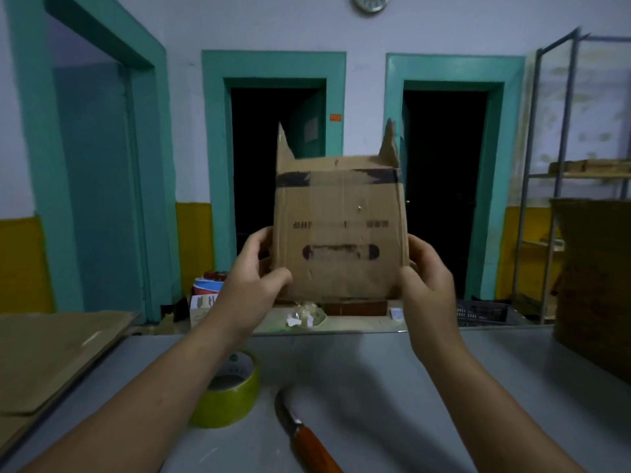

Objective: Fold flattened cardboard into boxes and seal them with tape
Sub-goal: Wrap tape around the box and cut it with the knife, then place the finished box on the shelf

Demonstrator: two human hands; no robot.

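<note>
I hold a small brown cardboard box (341,230) up in the air above the grey table (375,387), its printed side facing me and two flaps sticking up at the top corners. My left hand (256,268) grips its lower left edge, thumb on the front. My right hand (426,278) grips its lower right edge. A roll of yellow-green tape (228,394) stands on the table under my left forearm. A knife with an orange handle (307,435) lies just right of the roll.
Flattened cardboard sheets (51,356) lie stacked on the table's left side. A tall stack of cardboard (594,285) stands at the right edge. Beyond the table are a dark crate (485,312), a metal shelf rack (563,165) and two dark doorways.
</note>
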